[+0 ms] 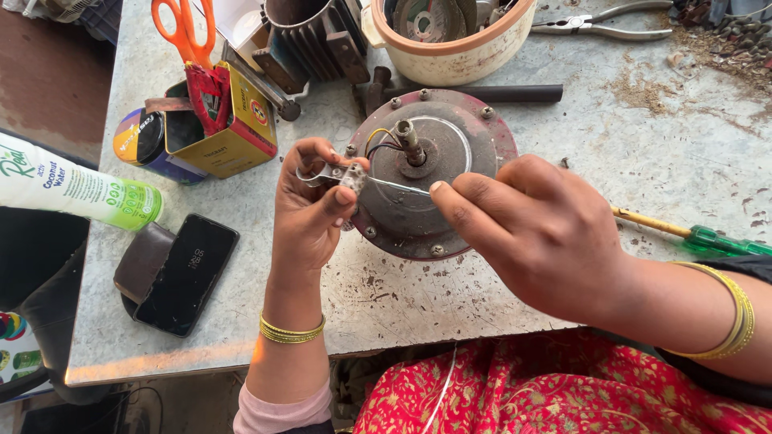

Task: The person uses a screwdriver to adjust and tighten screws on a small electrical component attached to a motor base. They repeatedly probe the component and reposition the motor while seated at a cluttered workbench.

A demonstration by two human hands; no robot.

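Hands: left hand (310,205) pinches a small metal bracket (346,175) between thumb and fingers, held up just over the rim of the round motor housing (434,173); right hand (535,233) is closed around a thin screwdriver shaft (394,186), its tip meeting the bracket.
Grip reason: the bracket seems held steady at chest side so the tool can bear on it without it turning; that is a judgement from the pose.
Motor housing: lies flat on the grey worktable (482,297), shaft and coloured wires (382,143) pointing up, close to the near table edge.
Left side: yellow tin (233,128) with orange scissors (185,28) stands near the left wrist; a dark phone (185,273) on a wallet lies by the near edge, a white and green bottle (72,186) overhangs the left edge.
Right side: green-handled screwdriver (708,239) lies under the right forearm, touching nothing else.
Far side: cream bowl (450,48) of parts and pliers (603,24) sit well apart from the hands.
Open room: bare table shows in front of the housing and to its right; the left is crowded.
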